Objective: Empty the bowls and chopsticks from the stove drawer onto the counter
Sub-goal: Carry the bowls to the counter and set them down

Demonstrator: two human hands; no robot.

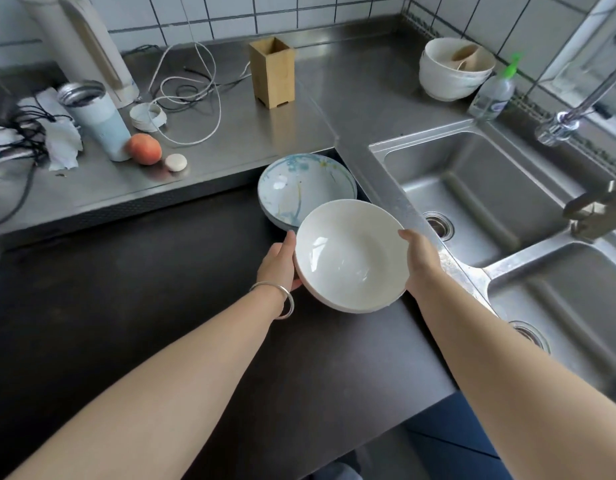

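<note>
A large white bowl (349, 254) is held between both hands over the dark stove surface (161, 289). My left hand (280, 263) grips its left rim and my right hand (420, 259) grips its right rim. The bowl looks like a stack of two, tilted toward me. Just behind it, a blue-patterned bowl (304, 187) sits on the dark surface in the corner by the steel counter (230, 133). No chopsticks and no drawer are visible.
A double steel sink (472, 188) lies to the right, with a tap (559, 126), a soap bottle (493, 93) and stacked white bowls (451, 69) behind it. On the counter stand a wooden holder (272, 72), a tumbler (97, 119), a peach (144, 148), cables (192, 95).
</note>
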